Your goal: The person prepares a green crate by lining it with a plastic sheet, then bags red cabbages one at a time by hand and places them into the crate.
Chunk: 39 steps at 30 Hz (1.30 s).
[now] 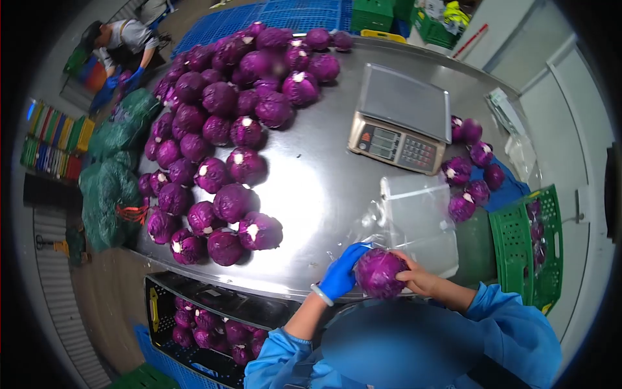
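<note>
A round red cabbage (382, 273) is held between my two hands at the table's front edge, with shiny clear film about it. My left hand (342, 269), in a blue glove, grips its left side. My right hand (416, 275), bare, has its fingers and thumb on the right side. Clear plastic bags (421, 223) lie on the metal table (311, 155) just beyond the cabbage. Farther back stands a digital scale (402, 117) with a bare plate. Many loose red cabbages (243, 165) are heaped over the table's left part.
Several cabbages (457, 170) sit right of the scale, near a green crate (528, 246). A black crate (214, 330) of cabbages stands below the table's front left edge. Green net sacks (110, 201) lie at the left. Another person (126, 45) handles a cabbage at the far left.
</note>
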{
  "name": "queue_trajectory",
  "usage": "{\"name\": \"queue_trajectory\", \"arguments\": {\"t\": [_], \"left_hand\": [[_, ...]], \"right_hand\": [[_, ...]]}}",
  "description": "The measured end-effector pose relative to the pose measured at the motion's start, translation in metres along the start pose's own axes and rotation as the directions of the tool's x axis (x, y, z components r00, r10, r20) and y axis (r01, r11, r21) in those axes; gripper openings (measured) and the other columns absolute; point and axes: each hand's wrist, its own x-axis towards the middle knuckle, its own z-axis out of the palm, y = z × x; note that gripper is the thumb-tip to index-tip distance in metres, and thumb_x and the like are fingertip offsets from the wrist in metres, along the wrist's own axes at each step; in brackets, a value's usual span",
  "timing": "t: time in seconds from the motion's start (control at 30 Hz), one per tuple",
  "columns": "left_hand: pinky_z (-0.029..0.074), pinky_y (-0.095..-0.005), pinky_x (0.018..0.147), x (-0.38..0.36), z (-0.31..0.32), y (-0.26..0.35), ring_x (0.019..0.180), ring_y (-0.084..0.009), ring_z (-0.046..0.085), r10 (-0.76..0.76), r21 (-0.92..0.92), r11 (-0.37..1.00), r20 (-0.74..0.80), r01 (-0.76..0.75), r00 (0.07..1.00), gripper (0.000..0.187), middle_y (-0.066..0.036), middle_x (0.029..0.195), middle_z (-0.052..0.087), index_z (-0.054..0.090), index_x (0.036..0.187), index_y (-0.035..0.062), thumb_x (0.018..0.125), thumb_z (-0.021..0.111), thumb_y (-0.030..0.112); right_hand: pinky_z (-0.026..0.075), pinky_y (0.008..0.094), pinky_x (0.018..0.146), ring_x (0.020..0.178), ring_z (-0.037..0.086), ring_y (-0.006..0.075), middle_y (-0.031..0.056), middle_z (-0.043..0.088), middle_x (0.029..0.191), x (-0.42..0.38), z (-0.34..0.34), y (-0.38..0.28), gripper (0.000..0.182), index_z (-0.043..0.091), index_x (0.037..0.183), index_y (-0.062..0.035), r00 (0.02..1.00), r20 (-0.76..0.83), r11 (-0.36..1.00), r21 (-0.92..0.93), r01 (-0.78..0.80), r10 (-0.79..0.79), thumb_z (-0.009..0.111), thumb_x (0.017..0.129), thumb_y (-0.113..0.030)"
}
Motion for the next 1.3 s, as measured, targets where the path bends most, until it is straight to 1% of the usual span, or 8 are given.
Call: {"name": "queue_trajectory", "arguments": {"t": [0.23, 0.3, 0.47, 0.57, 0.77, 0.87, 0.93, 1.3], "left_hand": [[0.041, -0.0383, 0.104, -0.030, 0.088, 0.017, 0.135, -0.0334, 0.038, -0.102, 0.135, 0.988, 0.180, 0.078, 0.978, 0.080, -0.014, 0.153, 0.029, 0.029, 0.148, 0.0114, 0.074, 0.048, -0.012], [0.039, -0.0366, 0.106, -0.030, 0.094, 0.020, 0.136, -0.0320, 0.037, -0.103, 0.097, 0.991, 0.089, 0.094, 0.991, 0.084, -0.013, 0.151, 0.033, 0.030, 0.148, 0.0112, 0.070, 0.046, -0.014], [0.036, -0.0356, 0.109, -0.028, 0.074, 0.053, 0.137, -0.0290, 0.037, 0.010, 0.049, 0.999, -0.013, -0.009, 1.000, 0.084, -0.014, 0.149, 0.037, 0.038, 0.144, 0.0100, 0.064, 0.041, -0.017], [0.043, -0.0375, 0.102, -0.033, 0.063, 0.078, 0.129, -0.0329, 0.047, 0.066, 0.199, 0.978, -0.044, -0.056, 0.997, 0.083, -0.015, 0.145, 0.043, 0.044, 0.141, 0.0106, 0.063, 0.043, -0.018], [0.050, -0.0373, 0.083, -0.098, 0.069, 0.085, 0.096, -0.0353, 0.063, 0.205, 0.513, 0.839, -0.609, 0.183, 0.766, 0.036, -0.021, 0.125, 0.055, 0.055, 0.099, 0.0068, 0.067, 0.062, -0.007], [0.051, -0.0427, 0.071, -0.129, 0.107, 0.079, 0.085, -0.0365, 0.064, 0.174, 0.631, 0.633, -0.682, 0.450, 0.711, 0.056, -0.024, 0.113, 0.060, 0.046, 0.134, 0.0094, 0.082, 0.066, 0.012], [0.050, -0.0469, 0.061, -0.159, 0.134, 0.085, 0.070, -0.0400, 0.064, -0.640, 0.386, 0.433, -0.504, 0.814, 0.580, 0.069, -0.024, 0.086, 0.065, 0.030, 0.148, 0.0127, 0.087, 0.062, 0.021], [0.047, -0.0247, 0.060, -0.190, 0.203, 0.083, 0.068, -0.0086, 0.052, -0.638, -0.564, 0.755, -0.516, 0.335, 0.571, 0.072, -0.003, 0.084, 0.059, 0.024, 0.151, 0.0065, 0.086, 0.053, -0.005]], "right_hand": [[0.049, 0.0383, 0.093, 0.110, 0.058, 0.0278, 0.0137, 0.053, 0.125, -0.016, -0.019, 0.046, 0.063, 0.039, 0.137, -0.0060, 0.890, -0.416, 0.979, 0.152, -0.133, 0.185, 0.065, 0.088, -0.036], [0.049, 0.0405, 0.093, 0.111, 0.058, 0.0308, 0.0162, 0.053, 0.125, -0.023, -0.044, 0.062, 0.062, 0.042, 0.135, -0.0047, 0.954, -0.272, 0.928, -0.373, 0.014, -0.124, 0.066, 0.088, -0.036], [0.051, 0.0422, 0.081, 0.093, 0.065, 0.0348, 0.0234, 0.064, 0.103, -0.048, 0.001, -0.018, 0.046, 0.057, 0.119, -0.0014, 0.500, 0.363, -0.372, -0.924, 0.087, -0.786, 0.066, 0.083, -0.028], [0.052, 0.0456, 0.065, 0.069, 0.066, 0.0337, 0.0174, 0.066, 0.074, -0.017, -0.022, 0.001, 0.023, 0.066, 0.086, -0.0033, 0.876, 0.204, -0.226, -0.968, 0.112, -0.438, 0.061, 0.083, -0.026], [0.050, 0.0478, 0.058, 0.061, 0.064, 0.0357, 0.0160, 0.063, 0.064, -0.081, -0.025, 0.016, 0.026, 0.062, 0.069, -0.0048, 0.807, 0.344, -0.149, -0.938, 0.312, -0.479, 0.055, 0.085, -0.024], [0.050, 0.0483, 0.059, 0.064, 0.063, 0.0368, 0.0167, 0.064, 0.067, -0.101, -0.046, 0.042, 0.026, 0.062, 0.070, -0.0041, 0.855, 0.279, -0.131, -0.960, 0.247, -0.436, 0.055, 0.086, -0.024], [0.050, 0.0481, 0.061, 0.066, 0.064, 0.0351, 0.0134, 0.064, 0.067, -0.112, -0.058, 0.060, 0.024, 0.063, 0.071, -0.0057, 0.894, 0.251, -0.201, -0.962, 0.186, -0.371, 0.057, 0.084, -0.024], [0.047, 0.0363, 0.073, 0.088, 0.057, 0.0238, 0.0077, 0.056, 0.091, -0.120, 0.014, 0.118, 0.022, 0.058, 0.088, -0.0086, 0.598, 0.791, -0.371, -0.597, 0.712, -0.125, 0.068, 0.077, -0.026]]}}
